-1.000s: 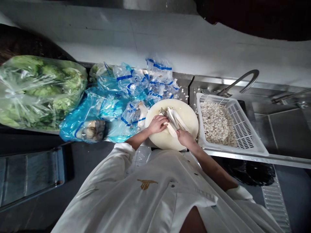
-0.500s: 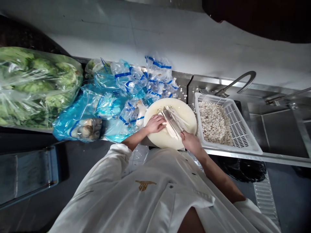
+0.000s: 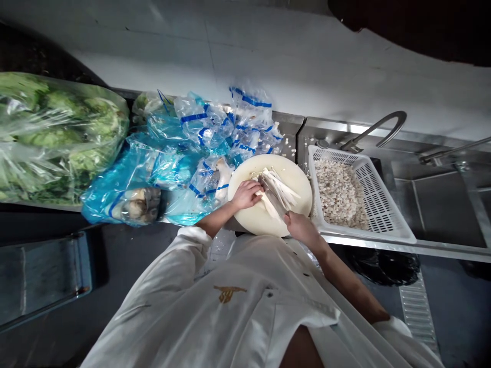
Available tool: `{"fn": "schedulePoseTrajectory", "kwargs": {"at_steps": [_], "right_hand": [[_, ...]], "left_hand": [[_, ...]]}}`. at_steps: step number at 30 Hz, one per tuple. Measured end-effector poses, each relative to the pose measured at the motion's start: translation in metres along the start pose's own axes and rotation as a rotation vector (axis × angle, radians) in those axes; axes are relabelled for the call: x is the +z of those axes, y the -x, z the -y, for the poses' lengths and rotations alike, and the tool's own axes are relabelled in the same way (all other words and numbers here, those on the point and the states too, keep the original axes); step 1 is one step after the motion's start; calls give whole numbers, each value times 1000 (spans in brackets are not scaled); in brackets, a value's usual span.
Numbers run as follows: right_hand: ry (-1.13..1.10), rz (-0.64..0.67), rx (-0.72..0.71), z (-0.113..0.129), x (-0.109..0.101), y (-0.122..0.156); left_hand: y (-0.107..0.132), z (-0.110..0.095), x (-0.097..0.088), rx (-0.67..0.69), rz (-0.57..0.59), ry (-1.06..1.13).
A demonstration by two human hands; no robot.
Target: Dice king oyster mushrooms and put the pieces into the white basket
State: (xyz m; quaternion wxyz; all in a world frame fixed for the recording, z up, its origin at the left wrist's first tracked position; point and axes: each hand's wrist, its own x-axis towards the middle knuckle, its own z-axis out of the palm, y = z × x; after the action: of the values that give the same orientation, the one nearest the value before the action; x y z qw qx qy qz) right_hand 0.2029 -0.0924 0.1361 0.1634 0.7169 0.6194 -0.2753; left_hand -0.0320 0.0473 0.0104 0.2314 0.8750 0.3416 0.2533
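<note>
My right hand (image 3: pixel 303 227) grips the handle of a cleaver (image 3: pixel 274 198) whose blade lies slantwise over the round, pale cutting board (image 3: pixel 251 221). With curled fingers, my left hand (image 3: pixel 247 194) presses on a pale king oyster mushroom (image 3: pixel 270 208), close beside the blade. The mushroom is partly covered by that hand and the cleaver. On the far side of the blade, long white mushroom strips (image 3: pixel 284 188) are heaped on the board.
Right of the board, a white perforated basket (image 3: pixel 387 214) holds chopped mushroom bits (image 3: pixel 337 194), near a faucet (image 3: pixel 383 134) and sink (image 3: pixel 448 209). Leftward lie crumpled clear and blue plastic bags (image 3: pixel 172 166), a bagged mushroom piece (image 3: pixel 222 179) and a large bag of leafy greens (image 3: pixel 57 138).
The cleaver blade has shifted slightly, and the strips beyond it look more spread out, with more of them showing. Both hands stay almost in place.
</note>
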Motion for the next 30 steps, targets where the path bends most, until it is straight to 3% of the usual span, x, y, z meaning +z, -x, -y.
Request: {"fn": "schedulePoseTrajectory", "kwargs": {"at_steps": [4, 11, 17, 24, 30], "right_hand": [[-10, 1, 47, 4, 6, -3], [9, -101, 26, 3, -13, 10], [-31, 8, 44, 20, 3, -1], [-47, -24, 47, 15, 14, -7], [-44, -60, 7, 13, -7, -6]], "left_hand": [[0, 4, -5, 9, 19, 46], [6, 13, -11, 32, 52, -16], [7, 19, -2, 39, 4, 9], [5, 18, -5, 18, 11, 26], [8, 18, -9, 60, -41, 107]]}}
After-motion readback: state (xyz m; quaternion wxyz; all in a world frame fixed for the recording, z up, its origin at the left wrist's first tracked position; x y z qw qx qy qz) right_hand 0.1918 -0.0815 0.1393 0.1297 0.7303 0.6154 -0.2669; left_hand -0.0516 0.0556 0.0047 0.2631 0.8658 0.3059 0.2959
